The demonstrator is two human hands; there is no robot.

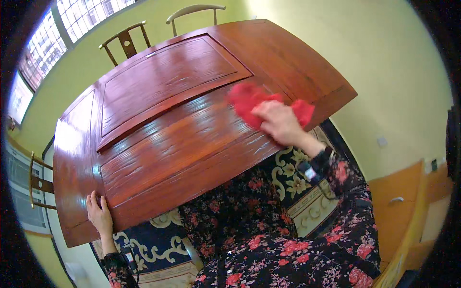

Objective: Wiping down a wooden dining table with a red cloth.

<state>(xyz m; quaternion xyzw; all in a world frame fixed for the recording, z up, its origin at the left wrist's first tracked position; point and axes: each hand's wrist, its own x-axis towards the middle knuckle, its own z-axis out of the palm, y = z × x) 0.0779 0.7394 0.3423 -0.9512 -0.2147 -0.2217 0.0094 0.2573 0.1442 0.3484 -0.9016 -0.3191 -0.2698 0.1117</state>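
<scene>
A glossy reddish-brown wooden table (173, 151) spreads before me, with a raised rectangular panel (165, 79) on its far half. My right hand (279, 120) grips a red cloth (248, 102) over the near right part of the tabletop; hand and cloth are blurred. Part of the cloth sticks out past my knuckles on the right. My left hand (99, 212) rests on the wood near the front left corner, fingers apart and nothing held. A small label-like piece (150, 55) lies near the panel's far edge.
Wooden chairs stand beyond the table, one dark (126, 41) and one paler (194, 10); another chair (39, 183) is at the left end. A patterned carpet (155, 248) lies below. An orange wooden door (396, 201) is at the right, and barred windows (83, 18) at upper left.
</scene>
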